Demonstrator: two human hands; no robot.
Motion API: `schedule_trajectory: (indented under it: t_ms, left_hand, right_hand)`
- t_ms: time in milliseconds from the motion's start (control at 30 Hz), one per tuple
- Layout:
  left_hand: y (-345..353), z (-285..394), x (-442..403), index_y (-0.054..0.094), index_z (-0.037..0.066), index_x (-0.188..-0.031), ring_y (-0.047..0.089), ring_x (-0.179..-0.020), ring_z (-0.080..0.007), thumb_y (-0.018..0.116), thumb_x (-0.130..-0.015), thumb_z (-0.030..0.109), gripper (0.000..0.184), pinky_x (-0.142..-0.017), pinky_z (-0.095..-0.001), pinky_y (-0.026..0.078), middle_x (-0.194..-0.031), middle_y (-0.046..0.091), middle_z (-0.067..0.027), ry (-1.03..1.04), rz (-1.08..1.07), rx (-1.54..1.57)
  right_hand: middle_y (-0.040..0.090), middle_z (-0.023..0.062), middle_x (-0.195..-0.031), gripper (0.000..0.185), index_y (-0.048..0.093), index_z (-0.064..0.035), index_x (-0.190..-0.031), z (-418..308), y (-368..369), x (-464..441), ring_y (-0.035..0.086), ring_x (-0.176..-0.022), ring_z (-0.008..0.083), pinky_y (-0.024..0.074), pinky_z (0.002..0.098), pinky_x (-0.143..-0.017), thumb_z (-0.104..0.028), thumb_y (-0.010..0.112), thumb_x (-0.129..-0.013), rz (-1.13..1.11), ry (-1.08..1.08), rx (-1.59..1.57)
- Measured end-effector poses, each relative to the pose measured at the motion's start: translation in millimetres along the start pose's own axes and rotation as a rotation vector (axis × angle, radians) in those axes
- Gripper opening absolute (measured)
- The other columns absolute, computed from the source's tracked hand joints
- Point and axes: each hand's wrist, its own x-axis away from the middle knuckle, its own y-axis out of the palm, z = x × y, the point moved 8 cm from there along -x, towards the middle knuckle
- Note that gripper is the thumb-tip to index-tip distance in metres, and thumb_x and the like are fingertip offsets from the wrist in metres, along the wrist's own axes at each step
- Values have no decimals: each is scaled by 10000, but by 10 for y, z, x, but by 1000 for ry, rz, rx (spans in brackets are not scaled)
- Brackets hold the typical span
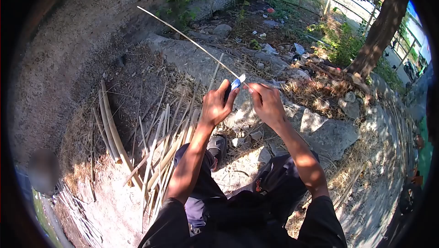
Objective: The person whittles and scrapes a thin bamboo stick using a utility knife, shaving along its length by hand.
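My left hand (217, 107) is closed around a small blue knife (235, 84), whose bright blade-like end points up and to the right; the grip is mostly hidden by my fingers. A long thin bamboo strip (192, 41) slants from the upper left down to the knife, touching or passing just beside it. Close on the right, my right hand (269, 104) pinches the strip's near end between thumb and fingers. Both hands are in front of my knees, a short gap apart.
Cut bamboo strips (157, 156) and thicker curved bamboo poles (113, 129) lie on the ground at left. Large rocks (329, 133), dry grass and litter surround my feet. A rough wall (82, 42) stands left, a tree trunk (382, 28) right.
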Motion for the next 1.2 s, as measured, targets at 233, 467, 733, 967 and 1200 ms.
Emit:
schedule_trajectory:
  t_ms: [233, 467, 733, 967, 1200]
  left_hand:
    - [-454, -790, -269, 570, 20, -967, 513, -549, -225, 563, -1063, 464, 454, -559, -441, 417, -622, 536, -109, -120, 240, 20]
    - [-815, -2344, 40, 576, 100, -874, 374, -490, -66, 524, -1087, 495, 452, -450, -279, 298, -612, 453, 26, -468, 615, 503]
    - [-492, -1033, -85, 494, 74, -938, 705, -694, -167, 663, -1046, 373, 360, -464, -248, 487, -971, 738, -143, -297, 397, 621]
    - [-383, -758, -99, 438, 107, -947, 784, -912, -258, 704, -1023, 138, 278, -574, -299, 605, -1118, 741, -219, -218, 393, 789]
    - [27, -330, 26, 461, 64, -942, 772, -924, -218, 716, -1010, 116, 268, -582, -287, 606, -1019, 730, -157, -121, 179, 800]
  right_hand:
    - [746, 171, -949, 181, 705, -39, -1130, -122, -106, 24, 703, -848, 409, 549, 490, -781, -63, 585, -997, -177, 131, 30]
    - [723, 185, -839, 164, 759, -43, -1057, 272, -449, 23, 647, -624, 327, 517, 415, -631, -100, 615, -1005, -332, -44, 78]
    - [689, 64, -743, 166, 720, -85, -1125, 408, -114, -24, 579, -572, 172, 456, 373, -573, -136, 601, -1022, -357, 196, -50]
    - [681, 86, -755, 178, 703, -50, -1117, 250, 127, 21, 588, -617, 169, 462, 363, -615, -177, 620, -1024, -565, 248, -114]
    - [607, 103, -698, 262, 719, -35, -1144, 83, 280, -26, 525, -589, 166, 435, 374, -605, -256, 609, -1057, -402, 274, -235]
